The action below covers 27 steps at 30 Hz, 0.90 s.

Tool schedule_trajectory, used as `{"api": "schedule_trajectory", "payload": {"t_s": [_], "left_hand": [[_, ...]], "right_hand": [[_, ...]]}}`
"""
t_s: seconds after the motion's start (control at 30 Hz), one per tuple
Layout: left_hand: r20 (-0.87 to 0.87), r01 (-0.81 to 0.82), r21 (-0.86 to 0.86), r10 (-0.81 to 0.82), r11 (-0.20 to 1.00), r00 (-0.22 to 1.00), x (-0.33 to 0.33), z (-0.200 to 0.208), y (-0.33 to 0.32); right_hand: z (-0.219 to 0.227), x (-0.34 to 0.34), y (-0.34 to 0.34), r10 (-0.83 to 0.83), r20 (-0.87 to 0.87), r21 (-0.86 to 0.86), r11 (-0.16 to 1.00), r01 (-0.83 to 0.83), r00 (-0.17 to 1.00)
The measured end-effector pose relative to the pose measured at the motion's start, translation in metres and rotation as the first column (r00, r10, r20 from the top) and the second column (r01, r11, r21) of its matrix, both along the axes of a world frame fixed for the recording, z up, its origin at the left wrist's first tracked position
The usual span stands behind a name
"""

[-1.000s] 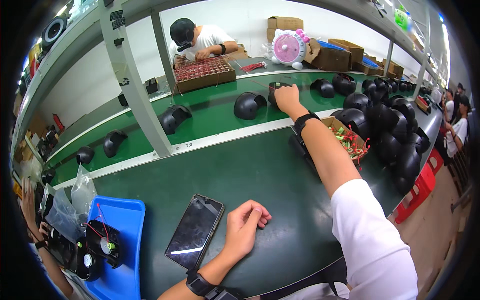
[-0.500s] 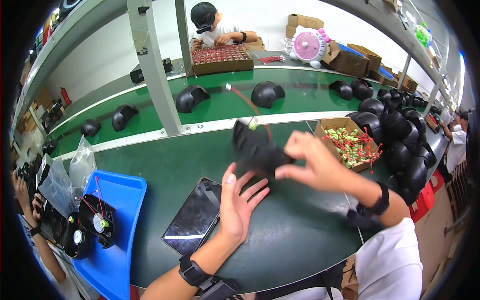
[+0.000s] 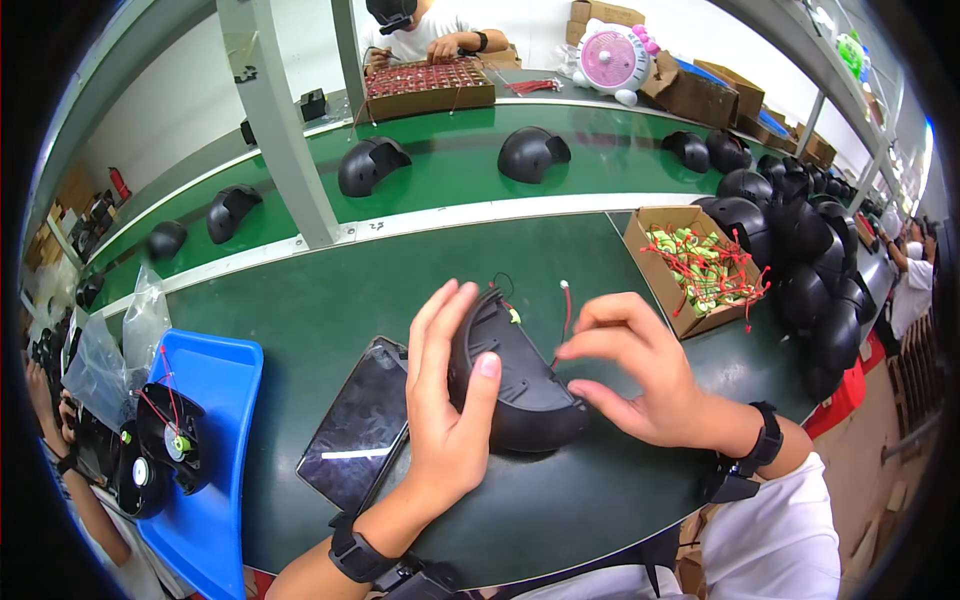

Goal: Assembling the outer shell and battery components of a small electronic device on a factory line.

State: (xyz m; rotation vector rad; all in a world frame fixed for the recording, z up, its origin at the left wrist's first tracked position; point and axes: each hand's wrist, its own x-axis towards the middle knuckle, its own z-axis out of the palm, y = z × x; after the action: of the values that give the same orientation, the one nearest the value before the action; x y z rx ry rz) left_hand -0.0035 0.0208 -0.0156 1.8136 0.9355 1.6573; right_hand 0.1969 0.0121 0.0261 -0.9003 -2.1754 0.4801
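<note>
A curved black plastic shell (image 3: 515,365) stands tilted on the dark green table, its ribbed inner side facing up toward me. My left hand (image 3: 445,400) is closed on its left side, thumb over the rim and fingers along the outside. My right hand (image 3: 640,375) is at the shell's right end, thumb and index finger apart, with the thumb tip close to the rim. A red wire (image 3: 567,310) with a white plug rises beside the right fingertips. A thin black wire and a light green piece (image 3: 514,314) show at the shell's far edge. A dark glass-faced tablet (image 3: 355,430) lies beside my left wrist.
A blue tray (image 3: 215,350) at left holds black shells with wired parts. At right are a carton (image 3: 685,312) of green wired parts and piled black shells (image 3: 800,250). More shells sit on the green belt (image 3: 440,165); a co-worker (image 3: 440,35) works beyond it.
The shell, blurred by motion before, has come nearer and turned its inside toward me. My left hand has gone from open palm to gripping it; my right fingers have loosened from it.
</note>
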Motion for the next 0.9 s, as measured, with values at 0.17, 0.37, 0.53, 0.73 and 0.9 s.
{"api": "schedule_trajectory", "payload": {"t_s": [0.17,0.37,0.53,0.73,0.9], "left_hand": [[-0.156,0.127,-0.004,-0.127,0.992,0.98,-0.003,0.001,-0.002],[-0.221,0.157,0.041,-0.144,0.987,0.964,-0.005,0.0,-0.001],[-0.212,0.178,0.012,-0.171,0.984,0.962,-0.009,0.003,-0.001],[-0.269,0.202,-0.01,-0.197,0.979,0.943,-0.002,0.013,-0.006],[-0.218,0.161,-0.105,-0.181,0.981,0.959,0.001,0.012,-0.02]], "right_hand": [[-0.007,-0.001,0.005,-0.091,0.176,0.169,0.984,0.062,0.98],[0.006,0.009,0.0,0.003,0.314,0.219,0.973,-0.076,0.949],[0.03,0.005,0.003,-0.206,0.481,0.636,0.751,-0.177,0.852],[0.051,-0.019,0.011,-0.115,0.404,0.796,0.534,-0.286,0.908],[0.053,-0.044,0.017,0.06,0.473,0.758,0.482,-0.441,0.879]]}}
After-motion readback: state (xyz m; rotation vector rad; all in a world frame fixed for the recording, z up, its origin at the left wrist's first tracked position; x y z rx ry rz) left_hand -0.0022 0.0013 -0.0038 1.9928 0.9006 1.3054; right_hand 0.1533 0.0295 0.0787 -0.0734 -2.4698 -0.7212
